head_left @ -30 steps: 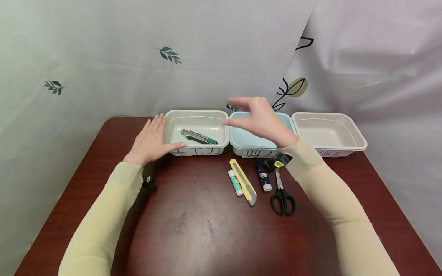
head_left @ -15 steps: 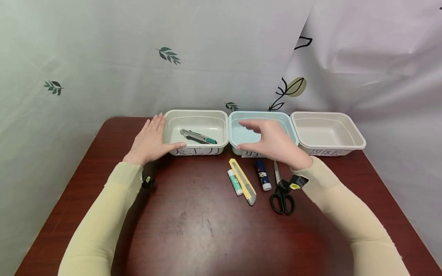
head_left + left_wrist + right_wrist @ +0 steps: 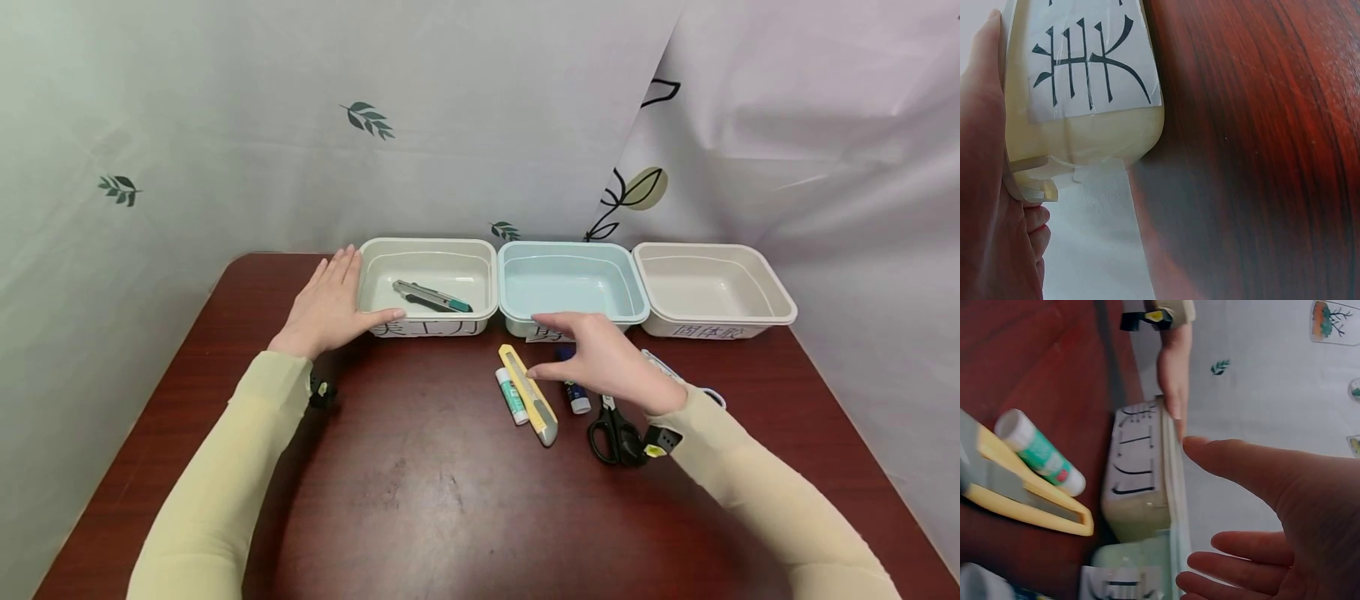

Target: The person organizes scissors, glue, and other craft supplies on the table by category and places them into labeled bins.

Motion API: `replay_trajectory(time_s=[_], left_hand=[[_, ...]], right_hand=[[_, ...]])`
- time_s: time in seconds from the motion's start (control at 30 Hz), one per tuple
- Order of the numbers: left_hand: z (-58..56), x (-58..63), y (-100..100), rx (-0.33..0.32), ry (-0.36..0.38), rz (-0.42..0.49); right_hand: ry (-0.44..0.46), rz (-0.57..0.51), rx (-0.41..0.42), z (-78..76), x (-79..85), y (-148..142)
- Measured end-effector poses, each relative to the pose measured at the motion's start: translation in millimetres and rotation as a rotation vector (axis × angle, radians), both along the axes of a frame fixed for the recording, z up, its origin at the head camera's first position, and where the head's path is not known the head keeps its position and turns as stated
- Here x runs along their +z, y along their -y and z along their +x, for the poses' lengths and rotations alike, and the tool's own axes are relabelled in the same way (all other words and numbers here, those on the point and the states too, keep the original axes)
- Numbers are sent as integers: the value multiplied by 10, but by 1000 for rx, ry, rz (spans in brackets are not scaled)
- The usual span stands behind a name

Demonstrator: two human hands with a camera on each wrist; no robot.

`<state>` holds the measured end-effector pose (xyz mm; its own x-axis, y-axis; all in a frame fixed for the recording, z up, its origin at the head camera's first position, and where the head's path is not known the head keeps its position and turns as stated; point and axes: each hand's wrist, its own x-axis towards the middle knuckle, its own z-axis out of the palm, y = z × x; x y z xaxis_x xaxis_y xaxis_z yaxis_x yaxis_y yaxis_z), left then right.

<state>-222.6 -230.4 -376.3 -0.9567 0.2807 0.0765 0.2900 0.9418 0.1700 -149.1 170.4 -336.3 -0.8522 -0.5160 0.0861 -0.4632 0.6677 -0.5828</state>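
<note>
My left hand [image 3: 322, 304] rests with straight fingers against the left end of the off-white bin [image 3: 427, 243], its thumb along the front rim. Two utility knives [image 3: 435, 297] lie in that bin. My right hand [image 3: 603, 362] hovers over the table in front of the light blue bin [image 3: 573, 247], thumb and fingers spread apart and nothing between them. Below its thumb lies a yellow utility knife [image 3: 528, 396], overlapping a green-and-white glue stick [image 3: 512, 397]. Partly hidden under the hand is a navy glue stick [image 3: 578, 400]. Black-handled scissors [image 3: 615, 437] lie near the wrist.
A second off-white bin [image 3: 791, 319] closes the row on the right; all three bins carry paper labels. A pale object [image 3: 715, 396] shows partly behind the right wrist. A patterned curtain [image 3: 450, 125] hangs behind the dark red table [image 3: 420, 500].
My right hand has come down from above the blue bin toward the table, toward the yellow utility knife and navy glue stick. The left hand has stayed in place.
</note>
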Motion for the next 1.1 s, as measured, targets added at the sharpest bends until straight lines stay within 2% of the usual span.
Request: replay_trajectory(time_s=[0.33, 0.47, 0.57, 0.73, 0.9, 1.1], left_hand=[[6, -14, 22, 3, 6, -10], [0, -8, 25, 3, 8, -13], [-3, -6, 29, 5, 8, -15], [-7, -13, 31, 3, 6, -14], [-12, -15, 25, 4, 8, -6], [-13, -15, 16, 3, 10, 1]], right_hand=[[-27, 19, 28, 227, -319, 17], [-42, 30, 31, 324, -402, 35], [-19, 27, 17, 375, -455, 47], [5, 51, -17, 422, -550, 77], [-38, 107, -41, 444, -628, 105], [-67, 126, -54, 431, -658, 127]])
